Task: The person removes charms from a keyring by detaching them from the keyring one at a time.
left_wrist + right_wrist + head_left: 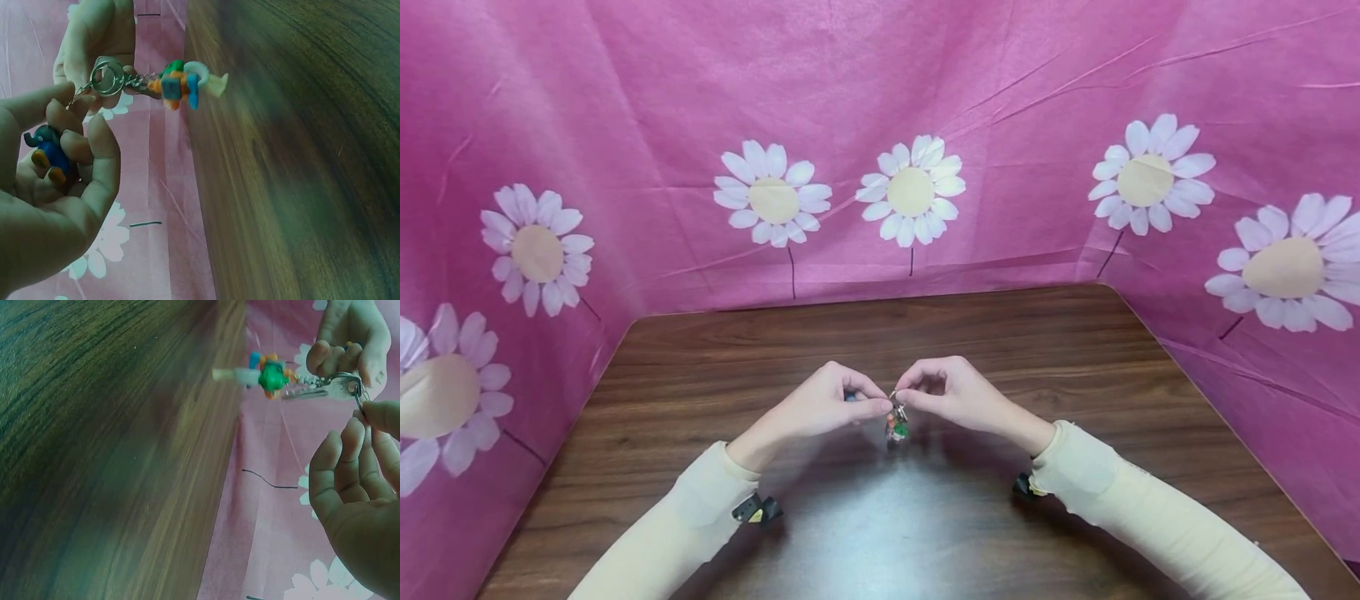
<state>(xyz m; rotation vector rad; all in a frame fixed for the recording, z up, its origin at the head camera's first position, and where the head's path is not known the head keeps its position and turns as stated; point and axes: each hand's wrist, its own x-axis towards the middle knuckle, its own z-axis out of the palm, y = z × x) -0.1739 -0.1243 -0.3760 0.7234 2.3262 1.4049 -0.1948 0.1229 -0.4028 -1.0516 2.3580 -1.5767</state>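
Keyring [896,400] was held above the middle of the wooden table [1000,350], between both hands, clear of the surface. A split metal ring [106,78] was seen in the left wrist view, with a short chain [139,80] running to a small multicoloured figure charm [181,83] in green, orange, blue and white. The charm [896,428] was hanging just below the fingertips in the head view.

Left hand [831,406]: thumb and forefinger were pinched on the ring's left side. A second small charm, blue with orange feet [47,153], was tucked into the palm under the curled fingers.

Right hand [951,393]: thumb and forefinger were pinched on the ring's right side [357,394], with the remaining fingers loosely curled and holding nothing. Exact contact points on the ring could not be made out.

Both forearms were covered by cream sleeves [1120,492], resting near the table's near edge. A small black clip-like device [757,509] was seen at the left wrist, another [1022,486] at the right.

A pink cloth with white daisies [917,192] was draped on the far, left and right sides of the table.
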